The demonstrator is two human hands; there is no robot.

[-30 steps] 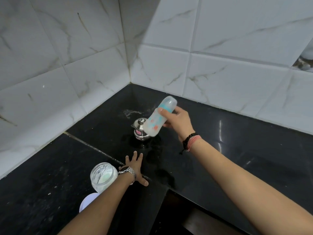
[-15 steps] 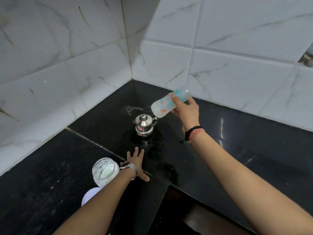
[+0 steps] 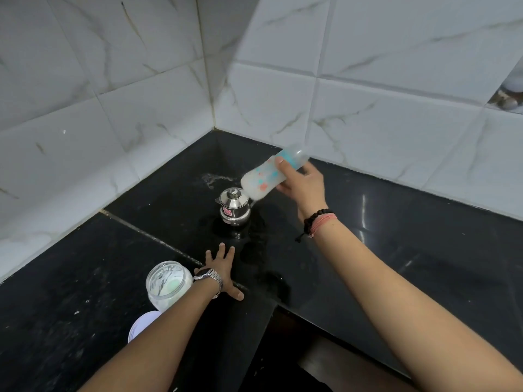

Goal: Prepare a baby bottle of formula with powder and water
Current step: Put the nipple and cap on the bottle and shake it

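Note:
My right hand (image 3: pixel 304 183) grips a capped baby bottle (image 3: pixel 267 175) with red and teal prints, milky white inside, tilted almost flat in the air over the counter. Its base hangs just above a small lidded steel pot (image 3: pixel 234 206) standing on the black counter (image 3: pixel 410 250). My left hand (image 3: pixel 222 267) rests flat on the counter with fingers spread, a metal watch on the wrist. An open jar of white powder (image 3: pixel 168 282) stands just left of that wrist. Its white lid (image 3: pixel 141 325) lies nearer to me, partly hidden by my left forearm.
White marble-look tiles line both walls meeting at the corner (image 3: pixel 215 128). Wet patches (image 3: pixel 254 250) and a white smear (image 3: pixel 212 179) mark the counter around the pot. The counter's inner edge (image 3: pixel 283 306) drops off in front of me.
My right hand has swung the bottle: first tilted low in front of the pot, then raised and turned nearly flat, now a little lower again. The left hand has stayed put.

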